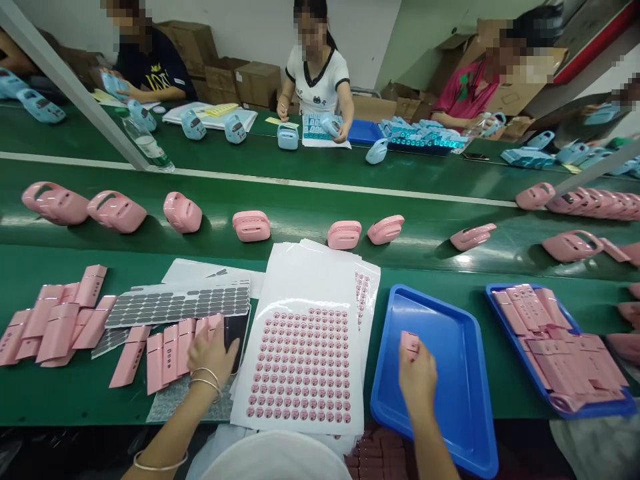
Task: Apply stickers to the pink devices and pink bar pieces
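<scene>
My left hand (pixel 213 350) rests with fingers spread on the end of a row of pink plastic panels (pixel 170 350), close to a dark flat sheet (pixel 236 340). My right hand (pixel 419 377) is closed around a pink plastic panel (pixel 410 343); only its end shows above the fingers. That hand is over a blue tray (pixel 457 333). Between my hands lies a white sheet of round pink stickers (pixel 303 367), with several upper rows bare. More pink panels (pixel 60 320) lie heaped at the left.
Pink handled housings (pixel 251 227) stand along the green conveyor belt (pixel 300 200) ahead. At the right, another blue tray (pixel 627 405) holds stacked pink panels (pixel 565 360). A sheet of grey labels (pixel 183 303) lies at left. Co-workers sit opposite with light-blue housings (pixel 287 137) and a water bottle (pixel 149 143).
</scene>
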